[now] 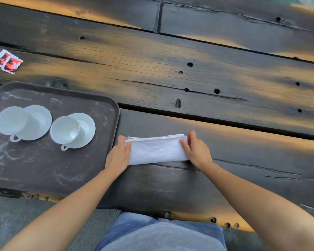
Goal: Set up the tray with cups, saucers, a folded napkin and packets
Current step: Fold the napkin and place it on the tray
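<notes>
On the dark plank table [207,78], our left hand [119,154] and right hand [196,151], set apart, pinch the ends of the folded napkin [157,150] between them. An uneven lift may let its layers slip open, or brush the cup [64,129] left of our left hand.

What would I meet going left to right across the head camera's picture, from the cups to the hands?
Left cup → left saucer → right cup → right saucer, all on the tray → left hand → napkin → right hand.
</notes>
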